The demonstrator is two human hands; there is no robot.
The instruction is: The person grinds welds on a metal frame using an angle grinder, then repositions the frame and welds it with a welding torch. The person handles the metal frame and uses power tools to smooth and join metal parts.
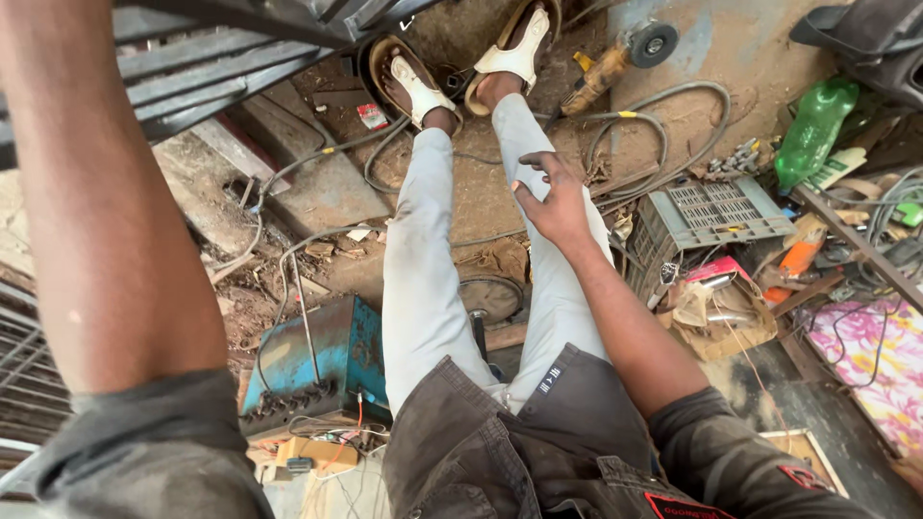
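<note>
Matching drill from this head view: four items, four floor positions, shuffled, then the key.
1. green plastic bottle
2. blue metal welding box
3. yellow angle grinder
4. grey plastic crate

A. left of the person's left leg
B. just beyond the right sandal
C. far right, upper corner
D. right of the right hand, which rests on the right leg

Pairs: 1-C, 2-A, 3-B, 4-D

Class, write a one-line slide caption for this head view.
Right hand rests on the light-trousered leg above a cluttered workshop floor, angle grinder nearby.
</note>
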